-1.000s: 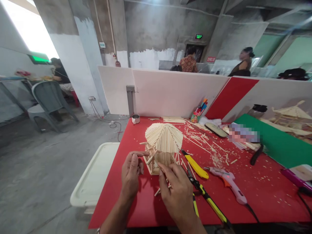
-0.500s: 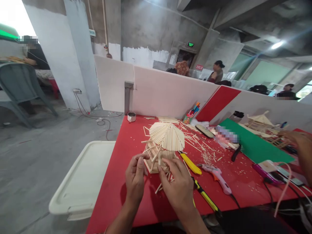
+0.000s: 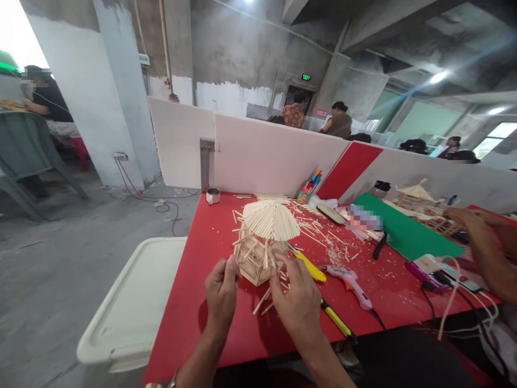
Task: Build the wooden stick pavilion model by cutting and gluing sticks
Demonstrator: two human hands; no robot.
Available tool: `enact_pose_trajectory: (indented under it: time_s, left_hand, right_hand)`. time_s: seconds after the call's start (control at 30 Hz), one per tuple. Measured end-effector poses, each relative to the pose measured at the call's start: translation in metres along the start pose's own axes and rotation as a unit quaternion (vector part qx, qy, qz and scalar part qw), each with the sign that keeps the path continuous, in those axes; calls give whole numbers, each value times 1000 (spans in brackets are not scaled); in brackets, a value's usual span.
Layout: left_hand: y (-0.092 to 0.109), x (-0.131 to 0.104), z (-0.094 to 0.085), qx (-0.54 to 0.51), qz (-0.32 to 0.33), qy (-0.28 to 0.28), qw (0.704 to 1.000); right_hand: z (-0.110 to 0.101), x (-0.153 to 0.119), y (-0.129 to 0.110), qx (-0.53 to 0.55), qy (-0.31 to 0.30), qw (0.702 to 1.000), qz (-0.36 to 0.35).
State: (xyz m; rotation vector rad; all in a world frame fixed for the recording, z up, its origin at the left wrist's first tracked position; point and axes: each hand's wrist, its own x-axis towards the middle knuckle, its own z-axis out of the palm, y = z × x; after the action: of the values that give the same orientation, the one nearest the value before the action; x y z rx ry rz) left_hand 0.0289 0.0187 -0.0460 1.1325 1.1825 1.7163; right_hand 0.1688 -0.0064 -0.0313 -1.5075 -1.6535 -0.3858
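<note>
Now the stick pavilion (image 3: 271, 228) sits just ahead on the red table (image 3: 186, 318), its front post (image 3: 266, 254) nearer the right hand (image 3: 298, 291), fingers' grip unclear; the left hand (image 3: 221, 283) pinches fingertips together.

A grey concrete wall (image 3: 242, 48), patchily white lower down, fills the upper middle above a white partition (image 3: 274, 153) behind the red bench (image 3: 181, 334). At left, a grey chair (image 3: 24, 143) stands on grey floor (image 3: 48, 280); a ceiling light (image 3: 439, 77) glows upper right.
</note>
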Motion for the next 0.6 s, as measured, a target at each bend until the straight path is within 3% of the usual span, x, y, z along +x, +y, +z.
enact_pose_trajectory:
  time_s: [0.23, 0.6]
  left_hand:
    - [-3, -1, 3, 20, 33, -33, 999]
    - [-2, -3, 3, 90, 107, -62, 988]
  right_hand:
    - [-12, -5, 15, 20, -1, 1000, 9]
    - [-26, -2, 6, 11, 35, 999, -18]
